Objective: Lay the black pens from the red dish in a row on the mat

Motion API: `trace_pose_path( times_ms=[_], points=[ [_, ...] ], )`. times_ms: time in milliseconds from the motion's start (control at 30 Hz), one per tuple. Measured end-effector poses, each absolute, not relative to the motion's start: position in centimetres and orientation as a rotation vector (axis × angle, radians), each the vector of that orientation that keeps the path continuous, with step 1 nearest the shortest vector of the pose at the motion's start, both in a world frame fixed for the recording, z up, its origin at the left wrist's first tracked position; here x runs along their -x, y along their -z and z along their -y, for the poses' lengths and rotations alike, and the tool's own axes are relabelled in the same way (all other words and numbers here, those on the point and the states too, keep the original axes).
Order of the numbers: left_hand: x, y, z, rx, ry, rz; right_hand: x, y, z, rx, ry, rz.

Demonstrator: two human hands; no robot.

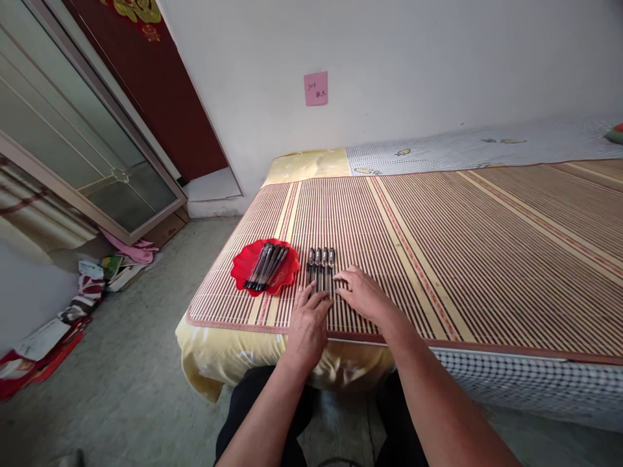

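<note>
Several black pens point(325, 259) lie side by side in a row on the striped bamboo mat, caps pointing away from me. My left hand point(309, 318) rests over their near ends, fingers stretched out and apart, hiding the tips. To the right of the row is my right hand point(363, 293), thumb and fingers apart with nothing between them. Its fingertips are close to the rightmost pen; whether they touch it I cannot tell. Left of the row, a red scalloped plate point(239, 269) carries a bundle of similar pens point(267, 266), lying at a slant.
The bamboo mat point(438, 259) covers a bed with a yellow sheet point(219, 353) hanging at its front edge. A pink note point(316, 89) is stuck to the wall. On the left stand a glass-paned door point(97, 130) and piled cloths and papers point(78, 305) on the floor.
</note>
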State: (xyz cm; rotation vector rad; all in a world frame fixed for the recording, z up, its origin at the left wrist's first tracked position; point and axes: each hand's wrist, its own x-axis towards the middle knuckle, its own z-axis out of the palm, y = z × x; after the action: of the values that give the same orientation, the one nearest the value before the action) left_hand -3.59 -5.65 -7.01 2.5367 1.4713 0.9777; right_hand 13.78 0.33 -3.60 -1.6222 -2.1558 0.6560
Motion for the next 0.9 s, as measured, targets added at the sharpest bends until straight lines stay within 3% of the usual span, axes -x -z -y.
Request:
trace_pose_path(
  times_ms=[900],
  points=[
    [3.23,6.29,6.2,-2.596,-0.887,-1.432,-13.71,4.06,-0.67,1.652,-0.622,2.14]
  ],
)
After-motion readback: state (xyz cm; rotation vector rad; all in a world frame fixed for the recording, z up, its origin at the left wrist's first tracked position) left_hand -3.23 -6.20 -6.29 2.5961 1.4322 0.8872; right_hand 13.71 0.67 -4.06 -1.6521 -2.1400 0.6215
